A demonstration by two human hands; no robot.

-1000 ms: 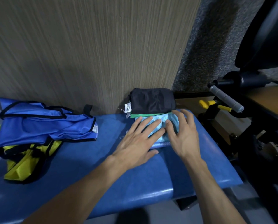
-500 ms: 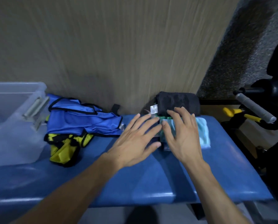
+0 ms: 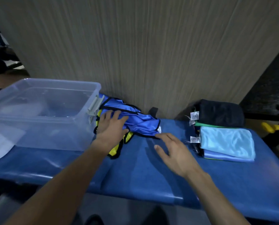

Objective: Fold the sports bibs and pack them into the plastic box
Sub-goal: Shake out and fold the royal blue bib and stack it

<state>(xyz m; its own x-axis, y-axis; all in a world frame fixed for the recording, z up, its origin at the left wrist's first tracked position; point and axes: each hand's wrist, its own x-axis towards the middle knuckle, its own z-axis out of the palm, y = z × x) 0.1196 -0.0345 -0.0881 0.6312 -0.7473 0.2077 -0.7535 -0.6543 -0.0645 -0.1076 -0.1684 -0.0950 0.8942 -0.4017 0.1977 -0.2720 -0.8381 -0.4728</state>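
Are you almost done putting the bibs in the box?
Not yet. Done: a folded stack sits at the bench's right end, light blue on top. In hand: the left hand rests on the unfolded blue bib, and the right hand reaches toward it. Left: the yellow bib beneath it, then packing. I see no bibs in the plastic box.

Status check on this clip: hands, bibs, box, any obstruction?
Left hand flat on crumpled blue bib, open. Right hand open, at the bib's edge. Clear plastic box unpacked; folded stack waiting right. No obstruction.
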